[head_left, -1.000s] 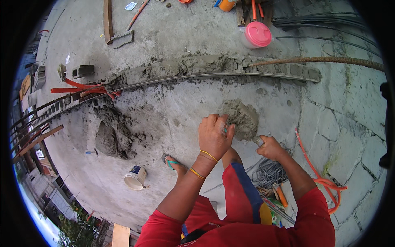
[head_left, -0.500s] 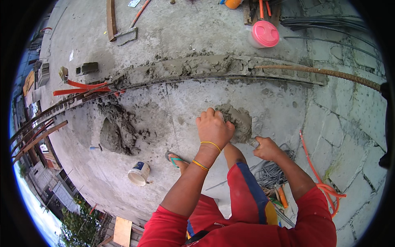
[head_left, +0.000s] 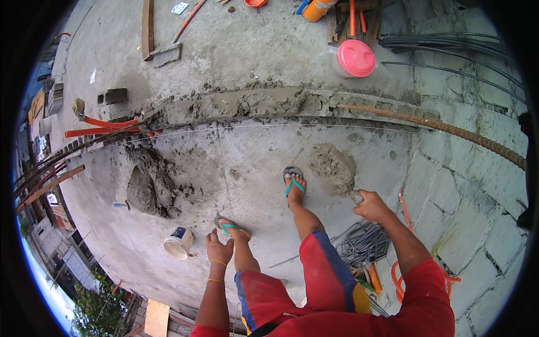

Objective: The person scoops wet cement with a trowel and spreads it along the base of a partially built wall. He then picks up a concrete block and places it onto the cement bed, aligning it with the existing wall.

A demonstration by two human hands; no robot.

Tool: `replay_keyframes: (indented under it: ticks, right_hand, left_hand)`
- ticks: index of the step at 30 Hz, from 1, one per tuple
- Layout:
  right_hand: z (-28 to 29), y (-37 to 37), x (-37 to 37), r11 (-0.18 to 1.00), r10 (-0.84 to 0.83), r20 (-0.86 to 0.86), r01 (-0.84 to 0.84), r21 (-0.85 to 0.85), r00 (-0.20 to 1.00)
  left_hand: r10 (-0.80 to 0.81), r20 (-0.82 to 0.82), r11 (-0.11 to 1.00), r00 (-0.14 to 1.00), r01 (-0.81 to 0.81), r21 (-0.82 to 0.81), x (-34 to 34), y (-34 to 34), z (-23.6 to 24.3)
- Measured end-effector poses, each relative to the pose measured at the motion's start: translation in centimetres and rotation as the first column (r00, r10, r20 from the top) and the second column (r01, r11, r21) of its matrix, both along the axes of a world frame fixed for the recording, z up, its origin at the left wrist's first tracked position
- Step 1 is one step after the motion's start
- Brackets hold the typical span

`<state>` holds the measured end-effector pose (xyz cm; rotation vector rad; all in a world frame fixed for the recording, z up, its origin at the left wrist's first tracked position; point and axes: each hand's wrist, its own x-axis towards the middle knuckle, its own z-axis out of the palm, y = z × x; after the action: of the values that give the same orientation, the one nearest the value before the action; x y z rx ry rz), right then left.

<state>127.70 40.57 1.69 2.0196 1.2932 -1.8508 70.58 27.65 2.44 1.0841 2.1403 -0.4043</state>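
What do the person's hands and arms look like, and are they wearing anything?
No gloves show on the left hand or right hand. Two thin yellowish bands circle the left wrist and forearm. Red sleeves leave both forearms bare.

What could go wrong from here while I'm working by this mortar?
The flip-flops leave toes bare near the mortar pile, so a flick of the tool handle in the right hand might splash skin. The tangled grey coil lies beside the right leg, so a step that way could catch a foot. The rusty bar juts toward the right and might snag a sleeve if leaned over.
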Motion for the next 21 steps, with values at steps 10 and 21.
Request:
replay_keyframes:
  ticks: [10,21]
  right_hand:
    - [-2.6,3.8,7.2,0.998,-0.063,0.135,0.063,0.0,0.989]
    - [0.9,13.1,5.1,0.96,0.115,-0.058,-0.125,-0.25,0.992]
  left_hand:
    - [0.23,0.146,0.966,0.962,-0.207,-0.158,-4.3,-11.0,0.3]
    - [0.477,0.286,0.878,0.831,-0.469,-0.101,-1.4,-10.5,1.5]
